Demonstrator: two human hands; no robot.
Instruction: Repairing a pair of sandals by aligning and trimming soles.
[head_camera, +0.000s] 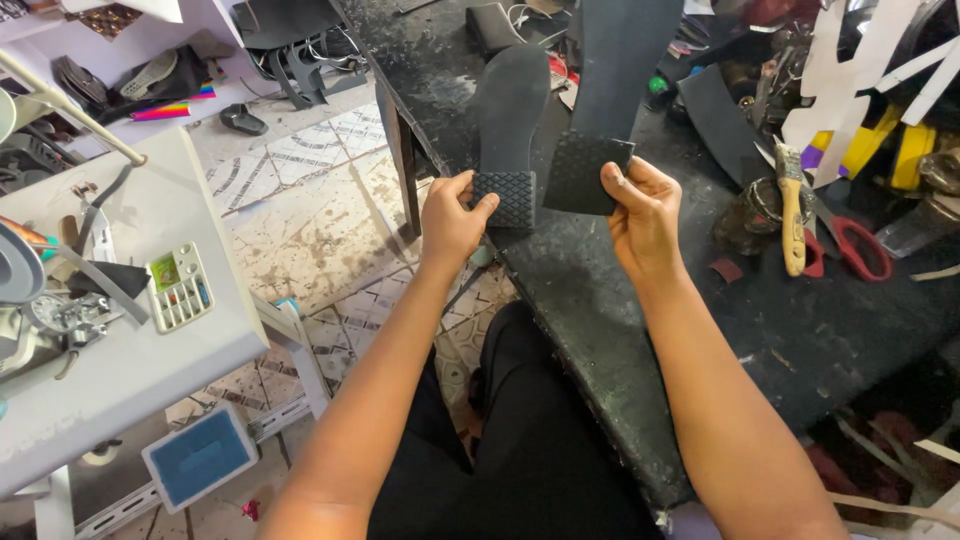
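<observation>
Both arms reach up from the bottom of the frame toward the middle, with the wrists bent a little. The left hand (452, 222) pinches the heel end of a black shoe sole (508, 120) between thumb and fingers, closed tight on it. The right hand (640, 212) pinches a corner of a black rubber sheet (585, 172) the same way, thumb on top.

The sole is long and rounded at the toe (the toe points to the top of the frame), smooth on most of it, with a bumpy diamond pattern at the heel. It lies on the dark work table (600, 300) in the middle of the frame. The rubber sheet, just beside the sole, has the same bumpy pattern on the end near the hand, and a long smooth part that runs to the top edge.

On the right of the frame lie a brush with a yellow handle (793, 222) and scissors with red handles (862, 250), near each other. At the lower left sits a flat white box with a blue top (200, 457). On the white table (150, 340) at the left lies a small white calculator (180, 287) with a green screen.
</observation>
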